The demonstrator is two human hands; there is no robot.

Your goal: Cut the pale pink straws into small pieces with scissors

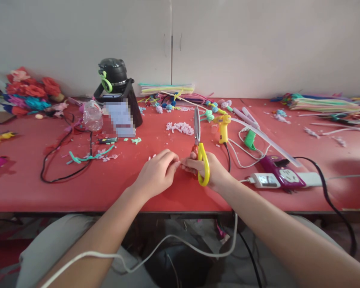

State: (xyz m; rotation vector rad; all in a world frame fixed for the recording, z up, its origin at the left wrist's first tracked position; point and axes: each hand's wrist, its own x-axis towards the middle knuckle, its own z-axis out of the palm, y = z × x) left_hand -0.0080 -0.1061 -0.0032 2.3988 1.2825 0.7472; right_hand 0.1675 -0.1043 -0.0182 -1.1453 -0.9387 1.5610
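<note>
My right hand (211,170) holds a pair of scissors (203,164) with yellow handles, the metal blades pointing away from me. Thumb and fingertips of that hand also reach toward my left hand (159,172), whose fingers are pinched together. The fingertips of both hands meet above the red table; what lies between them is too small to make out. Just beyond my hands sits a pile of short, pale pink fuzzy pieces (180,128). A few similar bits lie beside my left hand, partly covered by it.
A yellow glue gun (223,129) and a purple power strip (282,173) with cables lie to the right on the red table (114,196). A phone (120,118) leans on a black bottle (112,74). Pipe cleaner bundles (324,105) lie at the back. A white cable (168,240) hangs in front.
</note>
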